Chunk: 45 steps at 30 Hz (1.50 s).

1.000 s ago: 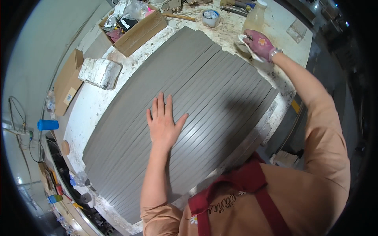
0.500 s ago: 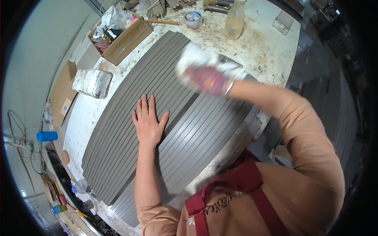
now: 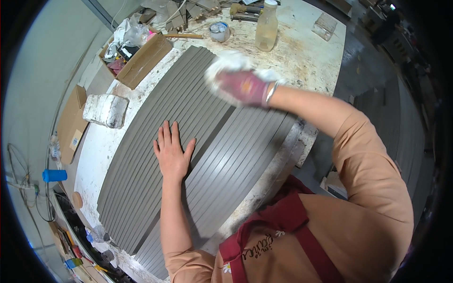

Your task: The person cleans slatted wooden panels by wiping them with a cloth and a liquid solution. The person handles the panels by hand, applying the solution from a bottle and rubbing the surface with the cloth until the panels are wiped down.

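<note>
Long grey strips (image 3: 226, 160) lie side by side on the table, with a darker band running across them. My bare left hand (image 3: 172, 153) rests flat on the strips near their middle, fingers spread. My right hand (image 3: 245, 88), in a purple-red glove, is closed on a white cloth (image 3: 231, 61) at the far right end of the strips. The cloth is bunched and slightly blurred, and it hides the strip ends beneath it. My right fingers are partly sunk in the cloth.
A white-stained block (image 3: 104, 111) stands left of the strips, near an open cardboard box (image 3: 144, 61) of odds and ends. Beyond the strips are a bottle of pale liquid (image 3: 266, 28), a small tub (image 3: 219, 32) and a clear packet (image 3: 324, 26). A blue cup (image 3: 54, 175) is at far left.
My right hand and the cloth have shifted slightly left over the far end of the strips. My left hand stays flat on them. The whole view has shifted a little.
</note>
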### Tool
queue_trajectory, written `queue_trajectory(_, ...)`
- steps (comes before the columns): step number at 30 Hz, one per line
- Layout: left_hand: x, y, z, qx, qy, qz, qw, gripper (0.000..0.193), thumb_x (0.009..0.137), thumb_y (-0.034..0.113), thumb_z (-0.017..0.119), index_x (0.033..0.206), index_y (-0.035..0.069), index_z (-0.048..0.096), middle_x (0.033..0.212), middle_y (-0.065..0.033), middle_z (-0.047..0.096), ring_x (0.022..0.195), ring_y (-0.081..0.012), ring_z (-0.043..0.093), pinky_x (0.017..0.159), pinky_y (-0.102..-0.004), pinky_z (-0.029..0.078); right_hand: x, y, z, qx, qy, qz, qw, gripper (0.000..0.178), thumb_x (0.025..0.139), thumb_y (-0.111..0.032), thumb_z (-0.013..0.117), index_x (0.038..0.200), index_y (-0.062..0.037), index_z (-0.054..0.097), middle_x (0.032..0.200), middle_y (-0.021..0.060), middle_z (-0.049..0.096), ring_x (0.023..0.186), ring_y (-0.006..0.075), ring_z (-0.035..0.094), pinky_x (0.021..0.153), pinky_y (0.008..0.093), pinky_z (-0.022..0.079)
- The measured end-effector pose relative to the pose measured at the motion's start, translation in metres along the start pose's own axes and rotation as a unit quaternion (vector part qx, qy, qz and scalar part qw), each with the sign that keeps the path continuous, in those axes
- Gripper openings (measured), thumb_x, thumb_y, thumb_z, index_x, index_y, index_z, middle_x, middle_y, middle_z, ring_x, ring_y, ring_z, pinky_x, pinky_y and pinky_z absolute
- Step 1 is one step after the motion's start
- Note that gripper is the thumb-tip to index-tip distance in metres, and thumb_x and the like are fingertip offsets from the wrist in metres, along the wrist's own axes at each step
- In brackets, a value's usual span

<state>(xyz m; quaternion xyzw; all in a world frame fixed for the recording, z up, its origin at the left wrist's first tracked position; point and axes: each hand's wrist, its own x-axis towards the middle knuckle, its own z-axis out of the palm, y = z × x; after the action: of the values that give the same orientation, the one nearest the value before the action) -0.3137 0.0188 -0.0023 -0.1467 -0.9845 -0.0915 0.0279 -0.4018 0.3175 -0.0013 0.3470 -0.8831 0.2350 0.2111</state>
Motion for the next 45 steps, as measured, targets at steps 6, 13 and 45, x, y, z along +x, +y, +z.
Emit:
queue_trajectory(6, -0.001, -0.001, 0.002, 0.003, -0.004, 0.002, 1.000, 0.069, 0.091, 0.043, 0.053, 0.145, 0.007, 0.033, 0.153, -0.0173, 0.026, 0.143, -0.0354, 0.022, 0.113, -0.0539, 0.016, -0.027, 0.039, -0.037, 0.001, -0.133, 0.268, 0.954, 0.027, 0.092, -0.022, 0.051, 0.116, -0.0134, 0.059, 0.103, 0.0127, 0.065, 0.088, 0.0238, 0.065, 0.075, 0.0369, 0.053)
queue_trajectory(13, -0.010, -0.002, -0.001, 0.019, 0.005, 0.000, 1.000, 0.071, 0.088, 0.043, 0.057, 0.145, 0.008, 0.035, 0.153, -0.0174, 0.027, 0.142, -0.0360, 0.023, 0.113, -0.0559, 0.016, 0.002, 0.004, -0.072, -0.044, 0.009, 0.018, 0.999, 0.020, 0.095, -0.025, 0.052, 0.107, -0.0101, 0.058, 0.102, 0.0127, 0.060, 0.085, 0.0285, 0.062, 0.077, 0.0375, 0.054)
queue_trajectory(45, 0.018, 0.004, 0.001, 0.015, -0.002, -0.036, 0.999, 0.077, 0.089, 0.055, 0.053, 0.145, 0.006, 0.033, 0.152, -0.0192, 0.026, 0.141, -0.0370, 0.023, 0.109, -0.0595, 0.020, 0.056, -0.005, 0.021, -0.080, -0.266, 0.112, 0.954, 0.028, 0.093, -0.027, 0.047, 0.116, -0.0151, 0.057, 0.095, 0.0137, 0.067, 0.089, 0.0313, 0.066, 0.077, 0.0429, 0.053)
